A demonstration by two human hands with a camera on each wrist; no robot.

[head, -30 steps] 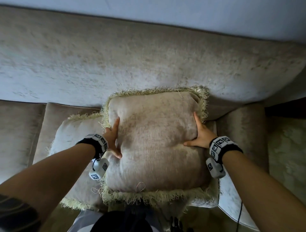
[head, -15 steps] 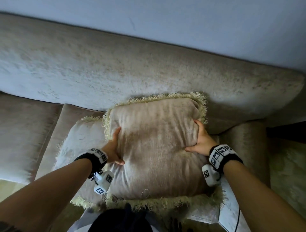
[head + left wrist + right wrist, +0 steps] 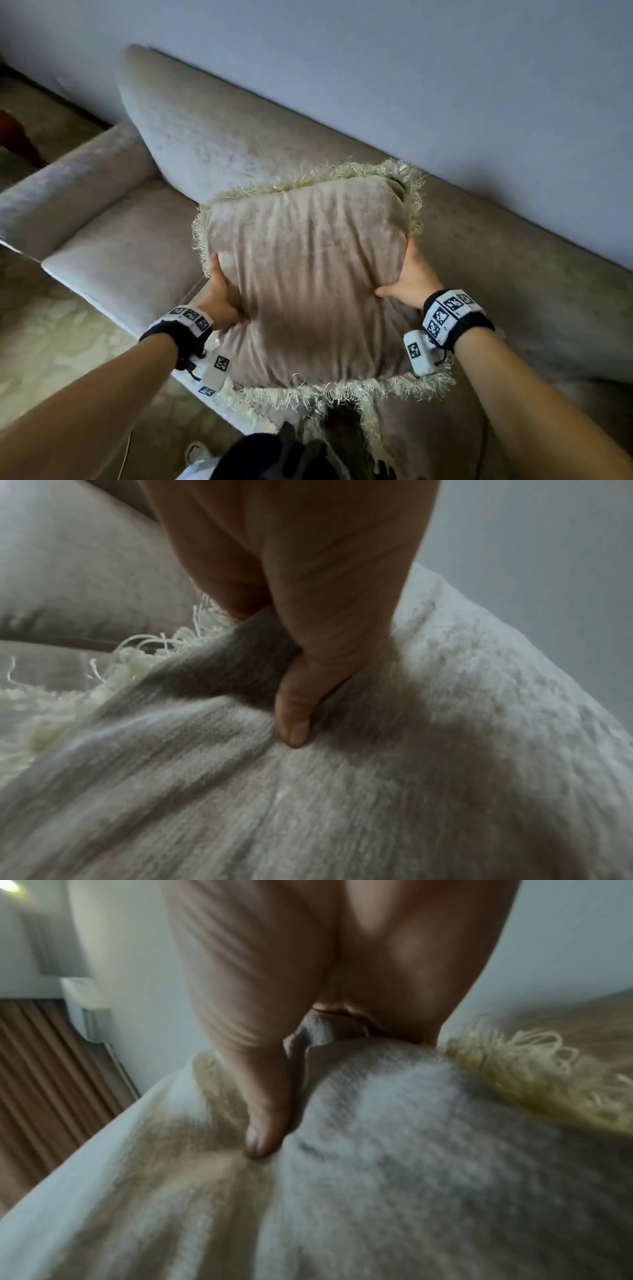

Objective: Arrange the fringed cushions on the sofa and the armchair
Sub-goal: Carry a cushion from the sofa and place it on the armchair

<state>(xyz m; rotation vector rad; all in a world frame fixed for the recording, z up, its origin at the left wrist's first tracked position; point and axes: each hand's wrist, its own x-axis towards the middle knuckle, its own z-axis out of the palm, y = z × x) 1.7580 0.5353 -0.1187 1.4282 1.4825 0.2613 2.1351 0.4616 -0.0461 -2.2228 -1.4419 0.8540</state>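
A beige velvet cushion (image 3: 308,267) with pale fringe hangs in the air in front of the sofa (image 3: 212,137), held by its two side edges. My left hand (image 3: 221,298) grips its left edge, thumb pressed into the front face (image 3: 291,723). My right hand (image 3: 409,277) grips the right edge the same way, thumb (image 3: 263,1139) dug into the fabric. The fingers of both hands are hidden behind the cushion. A second fringed cushion (image 3: 411,428) lies on the seat below, partly covered by the held one.
The sofa's left armrest (image 3: 68,192) and bare left seat cushion (image 3: 130,246) lie to the left. A pale wall (image 3: 411,68) rises behind the backrest. Patterned carpet (image 3: 51,342) covers the floor, and a dark red object (image 3: 13,137) stands at the far left.
The cushion has been lifted off the lower cushions and carried left along the sofa. My view has swung left, so the left armrest and bare seat now show.
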